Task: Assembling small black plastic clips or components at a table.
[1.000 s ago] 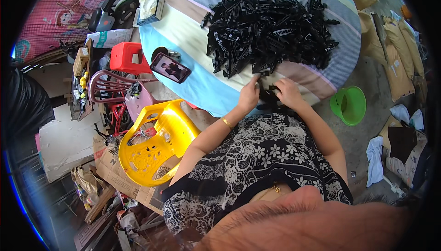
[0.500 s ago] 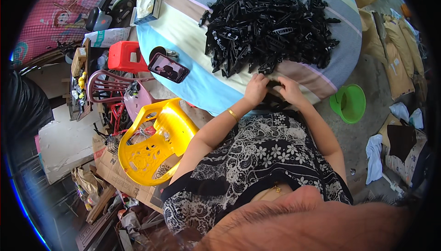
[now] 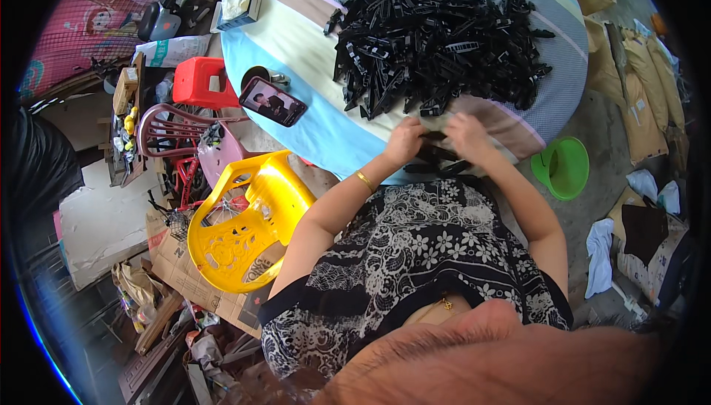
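A big heap of small, long black plastic parts [image 3: 437, 42] covers the far middle of the round table. At the near edge, in front of my body, lie a few more black parts [image 3: 449, 166]. My left hand [image 3: 406, 143] is closed at the near side of the heap, its fingertips on a dark plastic piece [image 3: 434, 137] that reaches toward the other hand. Just to the right is my right hand [image 3: 469, 137], apart from the left one. Its fingers are bent and smeared by motion, so whether it holds anything cannot be made out.
On the cloth-covered table [image 3: 315, 142] a phone [image 3: 272, 101] leans against a metal cup [image 3: 276, 77], with a tissue box [image 3: 241, 6] farther off. Yellow [image 3: 248, 220] and pink [image 3: 222, 149] chairs and a red stool [image 3: 196, 81] stand left; a green bucket [image 3: 561, 168] stands right.
My hands have moved slightly apart, the left a little left and the right a little nearer to me. More of the black parts at the table's near edge show between them.
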`<state>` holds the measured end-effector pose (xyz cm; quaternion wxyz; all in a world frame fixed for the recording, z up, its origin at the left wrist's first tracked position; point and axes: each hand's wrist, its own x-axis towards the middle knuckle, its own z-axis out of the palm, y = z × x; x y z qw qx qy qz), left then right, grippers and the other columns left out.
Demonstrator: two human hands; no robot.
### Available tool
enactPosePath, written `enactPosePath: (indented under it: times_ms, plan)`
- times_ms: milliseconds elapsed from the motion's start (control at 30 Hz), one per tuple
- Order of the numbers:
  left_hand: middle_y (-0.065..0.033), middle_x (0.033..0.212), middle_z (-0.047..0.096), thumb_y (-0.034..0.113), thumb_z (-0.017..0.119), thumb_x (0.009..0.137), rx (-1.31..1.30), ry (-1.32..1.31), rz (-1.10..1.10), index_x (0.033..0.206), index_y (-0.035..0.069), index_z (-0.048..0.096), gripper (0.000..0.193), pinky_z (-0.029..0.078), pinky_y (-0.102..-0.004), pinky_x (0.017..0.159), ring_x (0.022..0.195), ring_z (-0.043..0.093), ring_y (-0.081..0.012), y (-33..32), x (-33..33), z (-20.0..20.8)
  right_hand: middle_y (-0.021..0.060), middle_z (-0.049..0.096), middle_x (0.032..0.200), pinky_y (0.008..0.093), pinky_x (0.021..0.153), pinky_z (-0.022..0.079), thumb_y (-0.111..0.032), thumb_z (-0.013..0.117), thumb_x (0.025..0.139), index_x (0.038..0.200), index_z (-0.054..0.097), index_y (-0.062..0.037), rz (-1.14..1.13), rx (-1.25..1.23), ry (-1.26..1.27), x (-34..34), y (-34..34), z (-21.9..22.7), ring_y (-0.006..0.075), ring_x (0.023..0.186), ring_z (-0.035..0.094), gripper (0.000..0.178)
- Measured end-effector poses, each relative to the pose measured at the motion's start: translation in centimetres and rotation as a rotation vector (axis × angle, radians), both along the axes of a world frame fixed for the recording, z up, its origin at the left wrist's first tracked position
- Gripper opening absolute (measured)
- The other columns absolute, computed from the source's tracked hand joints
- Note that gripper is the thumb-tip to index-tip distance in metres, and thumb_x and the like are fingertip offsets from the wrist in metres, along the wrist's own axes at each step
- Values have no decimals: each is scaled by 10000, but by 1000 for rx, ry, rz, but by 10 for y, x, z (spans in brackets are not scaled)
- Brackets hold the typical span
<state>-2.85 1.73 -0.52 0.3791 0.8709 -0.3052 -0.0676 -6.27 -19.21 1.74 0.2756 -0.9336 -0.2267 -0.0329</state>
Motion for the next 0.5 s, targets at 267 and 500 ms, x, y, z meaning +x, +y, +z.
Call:
enactPosePath:
  times_ms: [267, 500]
  plan:
    - [-118, 776, 558, 41, 635, 637, -42, -56, -61, 733, 29, 609, 100, 474, -407, 701, 802, 553, -333, 5, 3, 4, 64, 549, 888, 376, 717, 447, -83, 583, 698, 851, 639, -71, 26, -31, 177, 7, 12, 7, 254, 859, 537, 163]
    - [-154, 865, 560, 133, 675, 734, -17, -82, 252, 913, 30, 613, 216, 474, -421, 708, 823, 567, -353, 5, 30, 18, 75, 552, 882, 357, 690, 485, -51, 553, 720, 901, 606, -55, -85, -14, -119, 25, 41, -1, 266, 836, 547, 189]
